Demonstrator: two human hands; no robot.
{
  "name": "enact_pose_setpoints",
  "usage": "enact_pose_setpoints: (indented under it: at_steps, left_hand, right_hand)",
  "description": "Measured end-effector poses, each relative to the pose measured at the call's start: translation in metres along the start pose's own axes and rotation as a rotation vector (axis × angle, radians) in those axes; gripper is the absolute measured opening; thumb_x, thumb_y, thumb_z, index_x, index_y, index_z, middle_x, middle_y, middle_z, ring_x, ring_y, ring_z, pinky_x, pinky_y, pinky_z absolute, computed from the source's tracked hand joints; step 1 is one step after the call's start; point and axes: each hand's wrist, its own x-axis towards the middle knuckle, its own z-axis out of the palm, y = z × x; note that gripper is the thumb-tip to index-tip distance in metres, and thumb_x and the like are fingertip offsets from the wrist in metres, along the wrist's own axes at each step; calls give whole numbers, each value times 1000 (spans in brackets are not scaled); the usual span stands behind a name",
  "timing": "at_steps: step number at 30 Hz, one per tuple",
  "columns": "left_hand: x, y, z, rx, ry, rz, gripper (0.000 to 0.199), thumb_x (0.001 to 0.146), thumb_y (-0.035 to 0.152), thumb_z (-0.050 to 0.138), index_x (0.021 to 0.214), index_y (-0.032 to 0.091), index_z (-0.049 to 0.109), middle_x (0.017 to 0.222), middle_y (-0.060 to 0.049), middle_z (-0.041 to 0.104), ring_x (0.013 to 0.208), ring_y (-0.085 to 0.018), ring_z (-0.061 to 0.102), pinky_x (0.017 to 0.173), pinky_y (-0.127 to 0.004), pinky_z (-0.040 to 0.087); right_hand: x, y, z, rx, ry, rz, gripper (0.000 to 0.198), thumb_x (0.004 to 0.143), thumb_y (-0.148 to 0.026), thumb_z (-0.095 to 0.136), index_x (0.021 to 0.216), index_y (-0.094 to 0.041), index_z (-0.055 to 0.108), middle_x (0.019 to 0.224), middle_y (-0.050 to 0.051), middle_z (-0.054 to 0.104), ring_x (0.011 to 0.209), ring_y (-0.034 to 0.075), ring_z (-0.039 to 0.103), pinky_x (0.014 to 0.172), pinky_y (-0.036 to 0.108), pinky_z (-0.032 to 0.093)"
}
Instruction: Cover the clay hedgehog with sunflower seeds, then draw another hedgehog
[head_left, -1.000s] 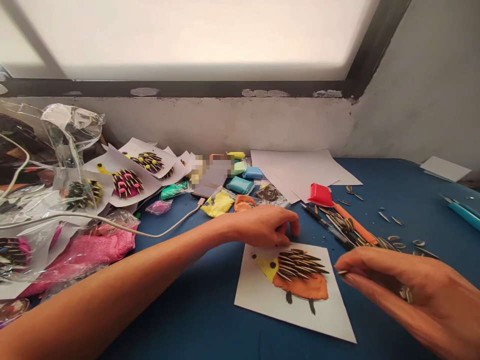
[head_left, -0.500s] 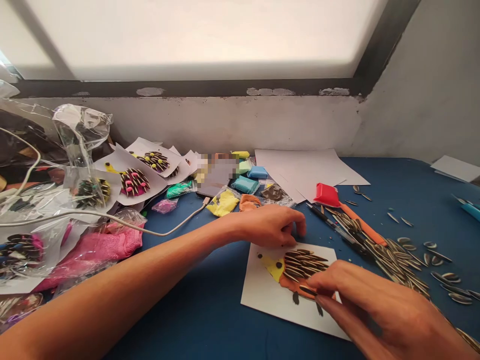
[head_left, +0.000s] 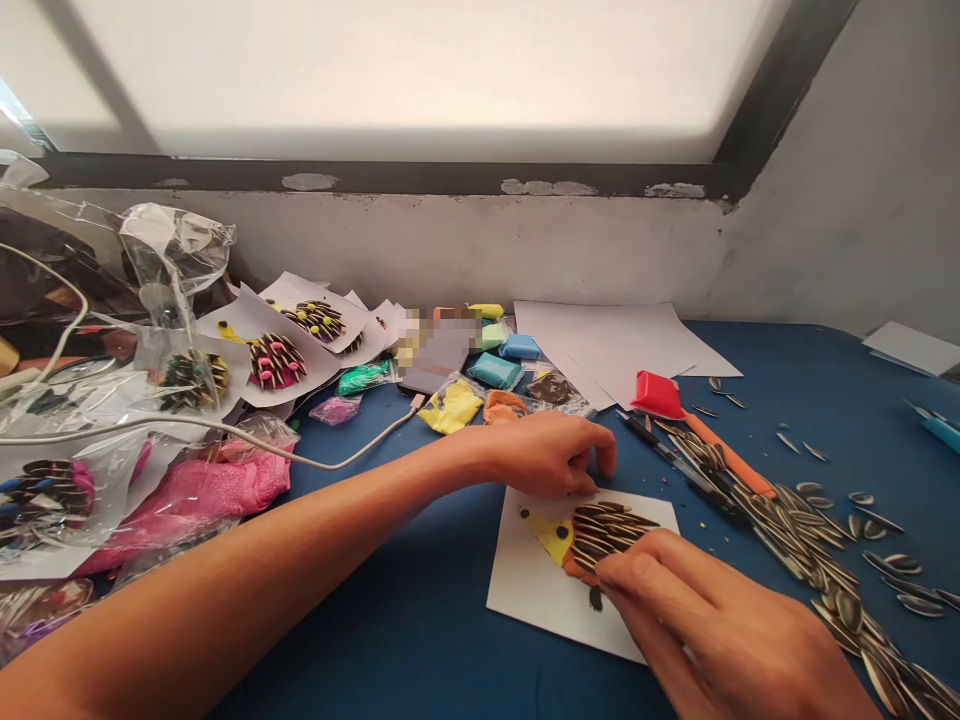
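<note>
A white card [head_left: 521, 590] carries a hedgehog figure with a yellow clay head [head_left: 551, 538], an orange clay body [head_left: 577, 567] and sunflower seeds [head_left: 609, 525] set in rows as spines. At the card's top edge rests my left hand [head_left: 551, 452], its fingers bent and apart, with nothing held. My right hand [head_left: 731, 620] is pinched at the lower part of the orange body. Its thumb and forefinger cover the sunflower seed seen between them a moment ago. The hand hides the card's right side.
Loose sunflower seeds [head_left: 817, 540] lie at right near a pen [head_left: 664, 450], a red clay packet [head_left: 658, 394] and an orange strip [head_left: 727, 455]. Behind are blank paper sheets [head_left: 622, 335] and clay packets [head_left: 495, 371]. Finished hedgehog cards [head_left: 322, 375], a white cable [head_left: 360, 455] and pink clay [head_left: 240, 490] fill the left.
My right hand has moved slightly left and down onto the orange body, so its seed is now hidden. My left hand stays at the card's top edge. The view has shifted a little.
</note>
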Motion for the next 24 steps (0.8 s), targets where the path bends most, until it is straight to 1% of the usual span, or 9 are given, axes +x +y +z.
enact_pose_setpoints:
  at_steps: [5, 12, 16, 24]
  left_hand:
    - [1, -2, 1, -2, 12, 17, 25, 85, 23, 59, 110, 19, 64, 86, 2, 64, 77, -13, 56, 66, -24, 38]
    - [1, 0, 0, 19, -2, 5, 24, 88, 22, 59, 111, 19, 64, 89, 2, 66, 78, -13, 56, 65, -24, 37]
    - [1, 0, 0, 20, 7, 4, 23, 88, 21, 59, 111, 19, 64, 88, 2, 66, 77, -12, 56, 62, -24, 36]
    - [1, 0, 0, 8, 6, 11, 26, 86, 23, 59, 111, 19, 64, 88, 1, 66, 77, -13, 57, 65, -25, 39]
  right_hand:
    - [3, -1, 3, -46, 26, -16, 25, 100, -21, 48, 96, -25, 73, 77, 2, 69, 63, 13, 68, 60, 20, 54]
    - [4, 0, 6, -90, -22, -34, 26, 100, -20, 46, 92, -25, 70, 76, 1, 64, 62, 11, 63, 56, 19, 48]
    - [1, 2, 9, -129, -43, -50, 24, 98, -15, 46, 92, -24, 68, 78, 0, 62, 63, 11, 62, 55, 21, 46]
    - [1, 1, 9, -152, -57, -77, 25, 96, -10, 45, 91, -24, 65, 78, 1, 62, 63, 12, 62, 53, 21, 44]
